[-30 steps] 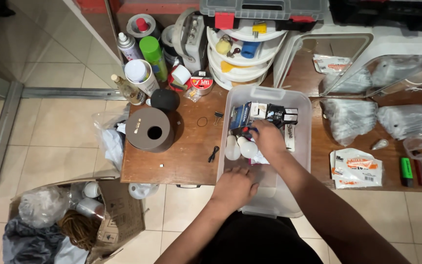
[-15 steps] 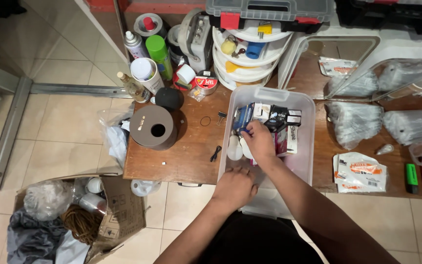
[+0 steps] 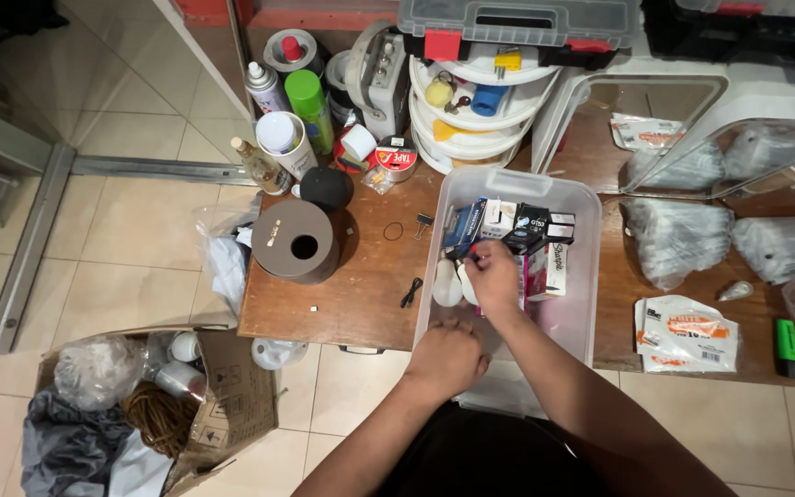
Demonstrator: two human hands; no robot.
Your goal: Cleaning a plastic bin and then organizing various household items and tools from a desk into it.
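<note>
Compared with the frames a second earlier, the right hand [image 3: 492, 276] had drawn slightly back toward the near-left part of the clear plastic bin [image 3: 580, 304], while the left hand [image 3: 445, 357] had stayed on the bin's near rim. The shift suggested that the right hand was sorting among the contents, not lifting anything out. Its fingers [image 3: 473, 259] were curled and nearly closed around a small dark item; the item itself was mostly covered by the hand and could not be identified. The left hand lay palm down with fingers bent over the rim, steadying the bin; it could not be told whether it gripped anything else. The bin rested on the wooden tabletop [image 3: 361, 285], overhanging the near edge. Inside it, small boxes [image 3: 508, 221] were packed along the far wall, and white bulbs [image 3: 447, 285] lay just beside the right hand. A brown cylinder [image 3: 296, 241] stood well to the left. The bin floor beneath both forearms was hidden, and the tabletop's right end was cut off.
</note>
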